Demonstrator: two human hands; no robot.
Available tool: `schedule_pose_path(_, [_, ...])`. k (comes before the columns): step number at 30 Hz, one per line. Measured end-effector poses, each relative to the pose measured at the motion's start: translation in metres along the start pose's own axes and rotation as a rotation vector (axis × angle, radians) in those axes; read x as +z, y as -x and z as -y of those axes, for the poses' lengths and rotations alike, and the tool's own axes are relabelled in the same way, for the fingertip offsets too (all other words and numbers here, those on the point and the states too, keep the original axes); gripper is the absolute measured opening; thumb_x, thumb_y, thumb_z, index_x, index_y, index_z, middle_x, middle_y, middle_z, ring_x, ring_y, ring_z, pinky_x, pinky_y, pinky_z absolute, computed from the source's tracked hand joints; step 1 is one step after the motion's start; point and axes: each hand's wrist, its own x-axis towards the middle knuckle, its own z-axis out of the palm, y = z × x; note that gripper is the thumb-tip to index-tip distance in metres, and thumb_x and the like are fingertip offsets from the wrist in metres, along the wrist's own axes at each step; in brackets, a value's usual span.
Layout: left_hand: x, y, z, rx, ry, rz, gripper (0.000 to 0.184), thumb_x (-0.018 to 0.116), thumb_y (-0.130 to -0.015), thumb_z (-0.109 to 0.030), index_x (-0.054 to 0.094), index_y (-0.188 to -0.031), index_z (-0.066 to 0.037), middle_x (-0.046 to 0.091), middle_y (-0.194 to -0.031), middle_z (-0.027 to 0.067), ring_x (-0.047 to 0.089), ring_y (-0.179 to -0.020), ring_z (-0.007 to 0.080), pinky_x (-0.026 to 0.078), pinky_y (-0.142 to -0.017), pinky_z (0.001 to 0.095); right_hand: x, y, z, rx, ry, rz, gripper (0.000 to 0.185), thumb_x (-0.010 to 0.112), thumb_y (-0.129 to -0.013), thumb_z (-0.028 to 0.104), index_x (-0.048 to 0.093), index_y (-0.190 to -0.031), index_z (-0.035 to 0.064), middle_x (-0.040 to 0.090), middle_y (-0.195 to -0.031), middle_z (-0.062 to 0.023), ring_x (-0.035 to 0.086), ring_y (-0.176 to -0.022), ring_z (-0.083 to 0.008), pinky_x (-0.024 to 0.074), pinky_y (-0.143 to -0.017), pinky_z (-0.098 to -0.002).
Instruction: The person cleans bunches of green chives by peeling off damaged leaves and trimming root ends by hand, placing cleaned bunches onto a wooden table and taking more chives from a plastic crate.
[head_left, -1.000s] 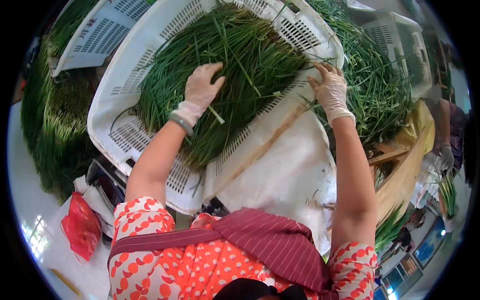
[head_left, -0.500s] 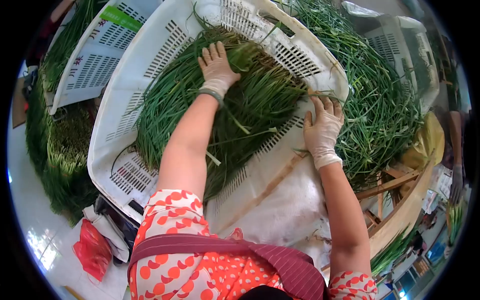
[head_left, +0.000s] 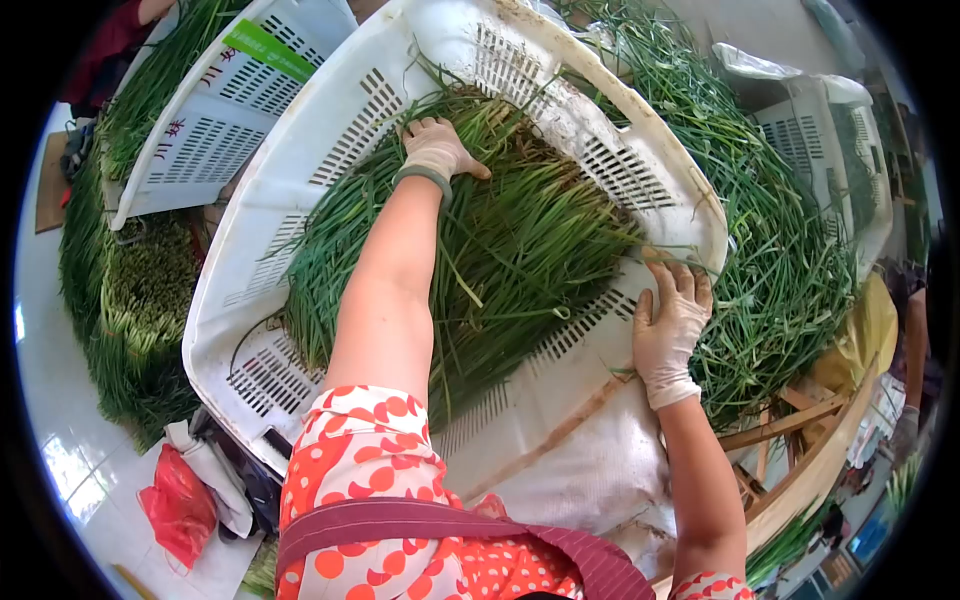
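Observation:
Long, thin chives (head_left: 540,240) lie in a thick layer inside a tilted white plastic basket (head_left: 225,290) with slotted walls. My left hand (head_left: 440,150), in a pale glove, presses on top of the chives near the far side, thumb out and fingertips partly sunk among the leaves. At the basket's right edge rests my right hand (head_left: 672,325), gloved too. Its fingers are stretched over the rim and its thumb stands apart; nothing shows in its palm.
A big heap of loose chives (head_left: 770,230) lies right of the basket, beside wooden slats (head_left: 790,425). On the left are another white basket (head_left: 195,165), stacked chive bundles (head_left: 150,290) and a red plastic bag (head_left: 178,505). Another person's arm (head_left: 914,350) shows at far right.
The view has shifted, so the basket sits slightly lower and farther right. My left fingers, spread flat before, are now more bent into the chives. My right hand stays at the rim.

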Motion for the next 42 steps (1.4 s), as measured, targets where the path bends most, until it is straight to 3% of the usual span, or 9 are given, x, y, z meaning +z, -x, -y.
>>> schedule_pose_path(7, [0.007, -0.007, -0.002, -0.031, 0.139, -0.095, 0.084, 0.079, -0.057, -0.044, 0.043, -0.121, -0.003, 0.054, -0.119, 0.0135, 0.053, -0.109, 0.0282, 0.043, -0.091, 0.0386, -0.006, -0.004, 0.005, -0.015, -0.038, -0.012, 0.039, 0.056, -0.071, 0.007, 0.059, -0.109, 0.0156, 0.056, -0.107, -0.0090, 0.046, -0.103, -0.0338, 0.0326, -0.094, -0.0441])
schedule_pose_path(15, [0.022, -0.055, 0.029, 0.179, 0.308, -0.024, 0.076, 0.078, -0.058, -0.036, 0.051, -0.117, 0.002, 0.056, -0.116, 0.0179, 0.054, -0.107, 0.0295, 0.041, -0.092, 0.0345, -0.004, -0.004, 0.000, 0.004, -0.058, -0.033, 0.041, 0.055, -0.072, 0.009, 0.058, -0.112, 0.0192, 0.056, -0.107, -0.0052, 0.046, -0.104, -0.0314, 0.0306, -0.094, -0.0447])
schedule_pose_path(20, [0.003, 0.007, 0.047, 0.474, 0.880, 0.110, 0.071, 0.079, -0.055, -0.040, 0.058, -0.111, -0.001, 0.062, -0.104, 0.0172, 0.057, -0.100, 0.0289, 0.042, -0.089, 0.0318, -0.005, -0.004, 0.000, 0.003, -0.084, -0.037, 0.041, 0.055, -0.072, 0.009, 0.058, -0.112, 0.0190, 0.056, -0.107, -0.0050, 0.047, -0.103, -0.0312, 0.0312, -0.093, -0.0444])
schedule_pose_path(23, [0.011, 0.028, 0.028, 0.412, 0.501, 0.016, 0.077, 0.079, -0.054, -0.043, 0.056, -0.116, -0.004, 0.054, -0.119, 0.0176, 0.052, -0.109, 0.0284, 0.040, -0.093, 0.0348, -0.005, -0.003, 0.002, 0.004, -0.088, -0.029, 0.041, 0.055, -0.072, 0.009, 0.058, -0.111, 0.0189, 0.056, -0.107, -0.0047, 0.047, -0.103, -0.0313, 0.0312, -0.092, -0.0444])
schedule_pose_path(24, [0.011, 0.040, 0.012, 0.219, 0.099, -0.172, 0.086, 0.078, -0.055, -0.044, 0.048, -0.126, -0.005, 0.036, -0.137, 0.0171, 0.040, -0.122, 0.0291, 0.035, -0.099, 0.0381, -0.006, -0.004, 0.002, 0.010, -0.084, -0.027, 0.040, 0.055, -0.072, 0.009, 0.059, -0.111, 0.0188, 0.056, -0.107, -0.0045, 0.046, -0.103, -0.0313, 0.0311, -0.093, -0.0443])
schedule_pose_path(27, [0.015, 0.020, 0.006, 0.219, 0.070, -0.153, 0.102, 0.079, -0.055, -0.044, 0.033, -0.134, -0.001, 0.026, -0.142, 0.0199, 0.031, -0.128, 0.0298, 0.030, -0.102, 0.0346, -0.004, -0.003, 0.000, -0.003, -0.067, -0.034, 0.039, 0.055, -0.072, 0.009, 0.059, -0.110, 0.0188, 0.056, -0.106, -0.0042, 0.046, -0.103, -0.0314, 0.0313, -0.092, -0.0440])
schedule_pose_path(32, [0.007, 0.018, 0.005, 0.189, 0.165, 0.000, 0.094, 0.076, -0.059, -0.041, 0.032, -0.134, -0.005, 0.053, -0.121, 0.0177, 0.053, -0.109, 0.0296, 0.041, -0.093, 0.0348, -0.005, -0.003, 0.001, -0.002, -0.076, -0.041, 0.038, 0.055, -0.072, 0.009, 0.060, -0.108, 0.0187, 0.056, -0.105, -0.0044, 0.045, -0.103, -0.0310, 0.0322, -0.090, -0.0438])
schedule_pose_path(37, [0.009, 0.028, 0.034, 0.267, 0.394, -0.150, 0.080, 0.076, -0.062, -0.036, 0.039, -0.126, -0.004, 0.058, -0.111, 0.0164, 0.055, -0.104, 0.0290, 0.042, -0.089, 0.0342, -0.005, -0.002, 0.000, 0.002, -0.083, -0.058, 0.036, 0.056, -0.072, 0.009, 0.060, -0.106, 0.0193, 0.056, -0.105, -0.0045, 0.045, -0.104, -0.0307, 0.0326, -0.089, -0.0439])
schedule_pose_path(42, [0.007, 0.082, 0.065, 0.521, 1.018, -0.226, 0.078, 0.079, -0.063, -0.021, 0.038, -0.125, 0.001, 0.056, -0.112, 0.0141, 0.054, -0.103, 0.0241, 0.042, -0.091, 0.0304, -0.005, 0.000, 0.004, 0.035, -0.010, -0.003, 0.037, 0.057, -0.074, 0.011, 0.057, -0.110, 0.0204, 0.053, -0.113, -0.0053, 0.042, -0.111, -0.0320, 0.0266, -0.098, -0.0455])
